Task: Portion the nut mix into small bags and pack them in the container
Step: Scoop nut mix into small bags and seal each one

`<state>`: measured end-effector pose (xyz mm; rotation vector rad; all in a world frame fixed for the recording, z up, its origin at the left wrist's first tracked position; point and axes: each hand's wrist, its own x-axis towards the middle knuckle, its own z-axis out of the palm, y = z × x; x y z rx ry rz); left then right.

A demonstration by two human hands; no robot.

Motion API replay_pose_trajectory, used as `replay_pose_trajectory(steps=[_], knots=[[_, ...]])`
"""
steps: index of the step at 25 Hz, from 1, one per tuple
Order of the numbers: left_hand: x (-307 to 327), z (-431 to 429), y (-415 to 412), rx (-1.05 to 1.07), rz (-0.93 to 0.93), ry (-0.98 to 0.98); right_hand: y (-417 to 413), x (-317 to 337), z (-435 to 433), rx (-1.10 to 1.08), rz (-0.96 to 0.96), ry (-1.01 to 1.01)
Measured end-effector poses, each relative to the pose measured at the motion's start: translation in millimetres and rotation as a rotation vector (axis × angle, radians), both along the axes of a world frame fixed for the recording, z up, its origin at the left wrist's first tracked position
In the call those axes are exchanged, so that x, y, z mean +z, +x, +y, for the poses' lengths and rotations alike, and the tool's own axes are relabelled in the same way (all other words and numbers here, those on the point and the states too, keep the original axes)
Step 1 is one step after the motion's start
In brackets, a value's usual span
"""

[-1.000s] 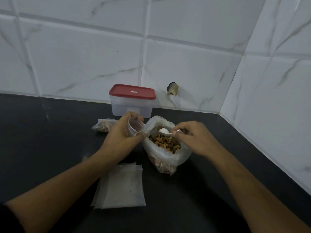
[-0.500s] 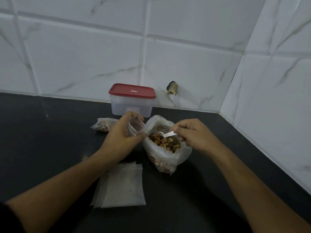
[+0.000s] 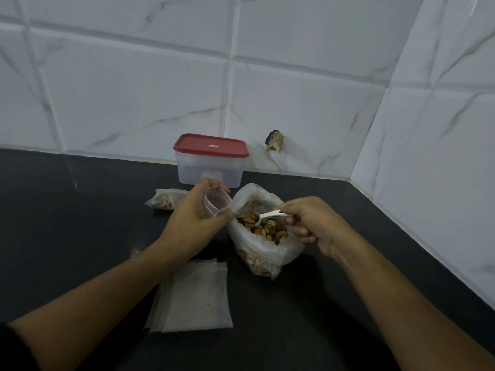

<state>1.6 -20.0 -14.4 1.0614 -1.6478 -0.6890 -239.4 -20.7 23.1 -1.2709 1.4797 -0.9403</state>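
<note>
A large clear bag of nut mix (image 3: pixel 265 245) stands open on the black counter. My right hand (image 3: pixel 310 226) grips a white plastic spoon (image 3: pixel 267 216) whose bowl dips into the nuts. My left hand (image 3: pixel 195 220) holds a small clear bag (image 3: pixel 214 203) with its mouth open, just left of the big bag. Behind my left hand lies a filled small bag (image 3: pixel 164 200). A clear container with a red lid (image 3: pixel 210 162), lid on, stands by the back wall.
A stack of empty small bags (image 3: pixel 194 298) lies flat on the counter (image 3: pixel 80 236) near me, between my forearms. Tiled walls close the back and right side, meeting in a corner. A dark chipped spot (image 3: pixel 274 140) marks the back wall.
My right hand has turned and drawn back to the right, and the spoon now lies lower with its bowl in the nuts. My left hand and its bag have stayed put.
</note>
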Motion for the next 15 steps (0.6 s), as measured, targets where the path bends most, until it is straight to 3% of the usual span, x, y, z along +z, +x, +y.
replay_pose_trajectory(steps=[7, 12, 15], knots=[[0.4, 1.1, -0.2, -0.009, 0.001, 0.002, -8.6, 1.6, -3.0, -0.118, -0.185, 0.042], [1.0, 2.6, -0.6, -0.019, 0.02, 0.017, -8.9, 1.3, -0.8, -0.117, -0.043, 0.022], [1.5, 2.6, -0.6, -0.019, 0.027, 0.028, -9.5, 2.0, -1.7, -0.122, -0.096, 0.01]])
